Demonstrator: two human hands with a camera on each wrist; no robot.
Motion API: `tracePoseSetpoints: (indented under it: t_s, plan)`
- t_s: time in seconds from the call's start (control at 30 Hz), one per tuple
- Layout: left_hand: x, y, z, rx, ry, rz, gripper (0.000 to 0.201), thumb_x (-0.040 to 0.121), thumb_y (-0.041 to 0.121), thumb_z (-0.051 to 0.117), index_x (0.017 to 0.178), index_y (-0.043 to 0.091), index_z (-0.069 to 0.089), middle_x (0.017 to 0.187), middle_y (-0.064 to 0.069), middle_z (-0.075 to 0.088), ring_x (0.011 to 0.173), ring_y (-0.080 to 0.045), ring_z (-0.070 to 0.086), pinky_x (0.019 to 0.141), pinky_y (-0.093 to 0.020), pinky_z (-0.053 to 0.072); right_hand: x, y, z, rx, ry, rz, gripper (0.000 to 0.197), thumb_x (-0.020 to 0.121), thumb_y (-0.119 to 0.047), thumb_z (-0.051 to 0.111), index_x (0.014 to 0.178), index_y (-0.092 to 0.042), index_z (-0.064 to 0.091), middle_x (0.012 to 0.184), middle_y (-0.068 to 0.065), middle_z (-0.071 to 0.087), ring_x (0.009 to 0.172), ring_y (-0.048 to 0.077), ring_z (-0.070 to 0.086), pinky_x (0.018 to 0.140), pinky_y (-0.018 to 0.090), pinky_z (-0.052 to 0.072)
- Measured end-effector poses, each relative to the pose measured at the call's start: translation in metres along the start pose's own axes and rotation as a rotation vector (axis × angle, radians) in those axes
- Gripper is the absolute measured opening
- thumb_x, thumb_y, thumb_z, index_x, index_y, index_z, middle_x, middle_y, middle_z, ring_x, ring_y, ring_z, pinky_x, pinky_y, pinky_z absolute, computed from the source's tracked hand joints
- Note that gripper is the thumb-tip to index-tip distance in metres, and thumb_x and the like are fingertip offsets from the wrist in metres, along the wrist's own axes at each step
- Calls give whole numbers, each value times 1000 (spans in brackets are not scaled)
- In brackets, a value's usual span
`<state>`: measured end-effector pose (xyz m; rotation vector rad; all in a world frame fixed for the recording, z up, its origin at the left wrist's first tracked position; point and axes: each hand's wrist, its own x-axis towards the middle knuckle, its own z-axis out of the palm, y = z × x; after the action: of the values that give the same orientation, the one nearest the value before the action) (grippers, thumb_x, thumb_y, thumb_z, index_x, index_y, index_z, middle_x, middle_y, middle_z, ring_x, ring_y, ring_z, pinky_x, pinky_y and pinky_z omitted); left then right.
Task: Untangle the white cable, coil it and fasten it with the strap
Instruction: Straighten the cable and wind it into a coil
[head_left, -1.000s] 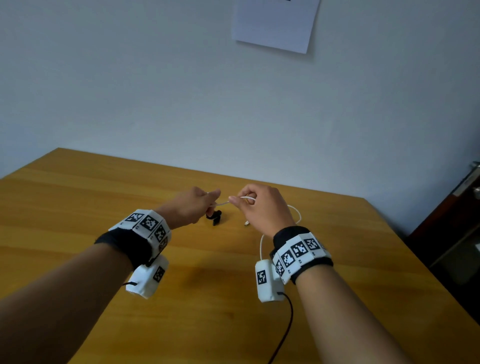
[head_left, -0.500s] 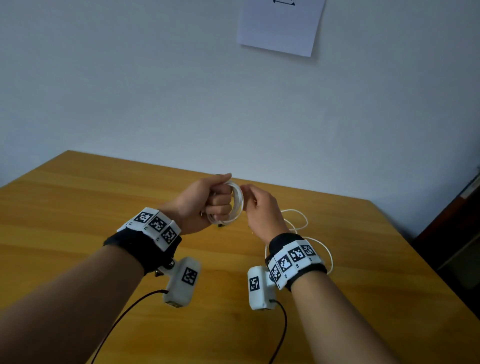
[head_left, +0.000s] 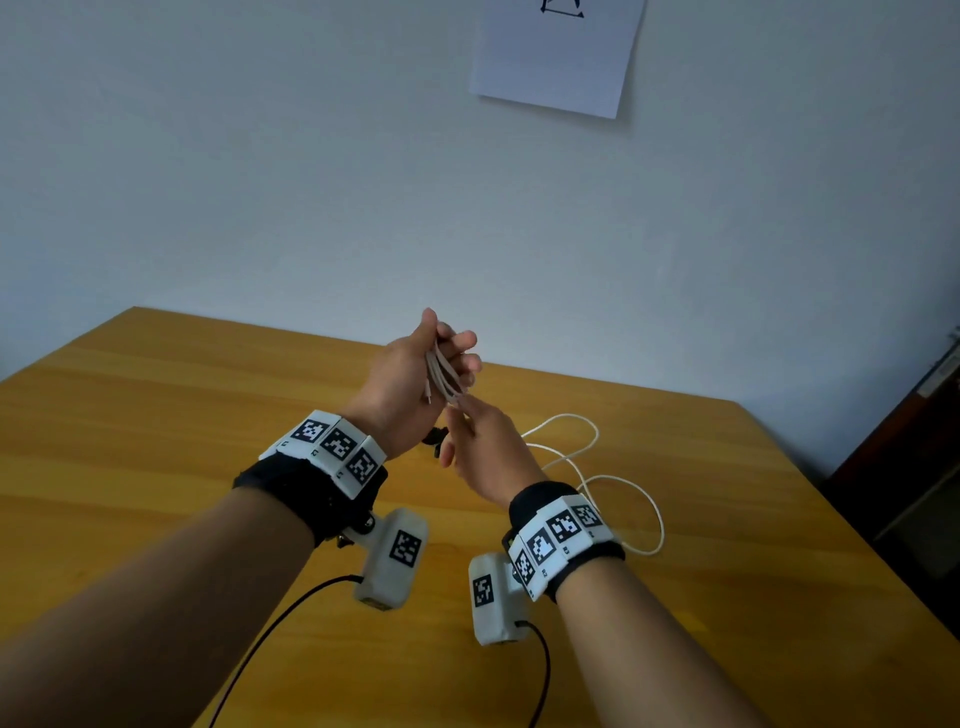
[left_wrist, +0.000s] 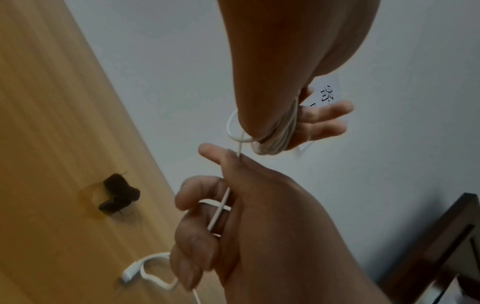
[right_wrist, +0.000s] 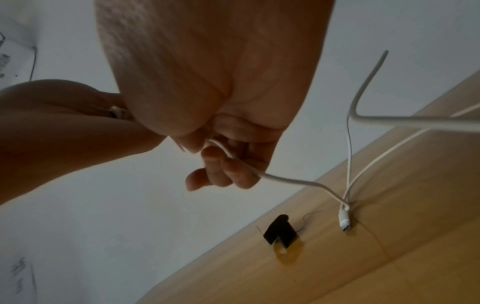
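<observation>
My left hand (head_left: 441, 353) is raised above the table with several turns of the white cable (head_left: 442, 375) wound round its fingers, the thumb holding the coil (left_wrist: 275, 142) in place. Just below it, my right hand (head_left: 462, 415) pinches the free strand (left_wrist: 221, 205), which runs through its curled fingers (right_wrist: 221, 164). The rest of the cable lies in loose loops (head_left: 589, 457) on the table to the right, its plug end (right_wrist: 344, 222) flat on the wood. The black strap (left_wrist: 118, 193) lies folded on the table under the hands, partly hidden in the head view.
The wooden table (head_left: 156, 467) meets a pale wall at its far edge. A sheet of paper (head_left: 556, 57) is stuck on the wall. Dark furniture (head_left: 914, 467) stands beyond the table's right edge. Black sensor leads (head_left: 270, 639) hang from both wrists.
My left hand has risen and turned palm-in, and the coil round its fingers has grown. My right hand has dropped below it along the free strand.
</observation>
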<state>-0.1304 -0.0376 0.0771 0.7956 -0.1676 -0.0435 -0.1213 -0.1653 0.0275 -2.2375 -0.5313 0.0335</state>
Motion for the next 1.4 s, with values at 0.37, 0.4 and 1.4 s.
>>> tracePoseSetpoints:
  t_s: [0.37,0.4,1.4]
  plan:
    - [8,-6,-13,787,37,288,53,110,32,24,103,-7,59,114,-4,75,104,-12,71,95,-34,52,-6,-13,-3,-82,-110,-15,19,105,-28,46,99,-23,63,66,3,73,43,7,51,50,24,39]
    - [10,-7,-16,872,46,298,56,109,32,24,110,-8,62,114,-2,74,105,-7,70,97,-31,52,-7,-14,-3,-93,-110,-25,25,106,-29,46,88,-23,61,66,4,74,44,10,51,51,25,39]
    - [-6,-9,-35,1456,1,-23,59,104,42,40,58,8,54,42,8,42,35,-7,34,44,-21,29,5,5,-35,-241,61,-42,16,94,-45,69,87,-31,65,79,-12,65,74,14,65,66,36,54]
